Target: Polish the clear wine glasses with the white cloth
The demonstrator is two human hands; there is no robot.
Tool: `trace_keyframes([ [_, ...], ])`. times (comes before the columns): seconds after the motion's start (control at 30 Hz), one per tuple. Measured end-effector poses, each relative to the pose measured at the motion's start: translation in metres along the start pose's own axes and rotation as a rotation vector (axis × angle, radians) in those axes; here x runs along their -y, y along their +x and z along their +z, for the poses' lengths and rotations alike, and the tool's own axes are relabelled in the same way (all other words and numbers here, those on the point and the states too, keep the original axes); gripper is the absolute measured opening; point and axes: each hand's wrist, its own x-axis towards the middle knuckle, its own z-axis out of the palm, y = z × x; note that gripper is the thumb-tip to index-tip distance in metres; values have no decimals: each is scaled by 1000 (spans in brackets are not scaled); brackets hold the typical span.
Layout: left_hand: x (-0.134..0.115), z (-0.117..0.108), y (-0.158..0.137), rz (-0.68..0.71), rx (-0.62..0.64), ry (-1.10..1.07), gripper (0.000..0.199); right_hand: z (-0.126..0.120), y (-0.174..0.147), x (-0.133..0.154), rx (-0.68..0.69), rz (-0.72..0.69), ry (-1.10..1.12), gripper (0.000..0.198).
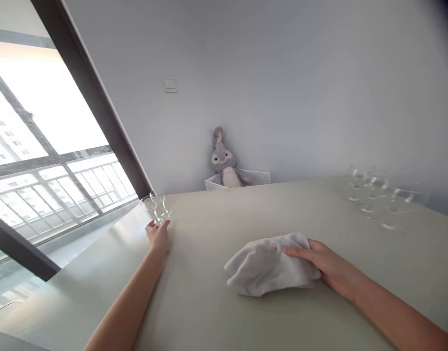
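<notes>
1. White, soft-looking cloth (271, 265) hangs bunched and creased from the right hand (328, 265), in the near middle of the view, above the table (198, 302).
2. That hand pinches the cloth's right end, with the thumb lying on top and the other fingers largely hidden behind the fabric.
3. Clear left-hand glasses (148, 204) stand close together near the table's far left corner; their outlines partly overlap.
4. The left hand (158, 237) reaches out to them on a stretched arm, its fingers curved and slightly parted around the lower part of the nearer one. Whether they close firmly on it, I cannot tell.
5. Across the table, toward its far right side, stands a group of clear right-hand glasses (372, 192), blurred and well apart from both hands; their exact number is hard to make out.
6. Beyond the far edge, a grey plush toy (224, 161) with a pale belly sits in a white perforated basket (258, 176).
7. Behind that rises a plain grey wall (300, 87) bearing a light switch (170, 85).
8. At left, a dark frame (88, 83) slants beside bright windows (63, 122) and a railing (88, 180).
</notes>
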Motion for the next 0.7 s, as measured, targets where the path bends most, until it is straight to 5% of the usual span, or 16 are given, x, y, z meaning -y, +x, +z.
trace_keyframes([
  [0.33, 9, 13, 76, -3, -12, 107, 38, 1, 8, -6, -6, 55, -15, 36],
  [0.7, -2, 13, 68, 185, -146, 103, 31, 8, 8, -8, 72, 150, 70, 36],
])
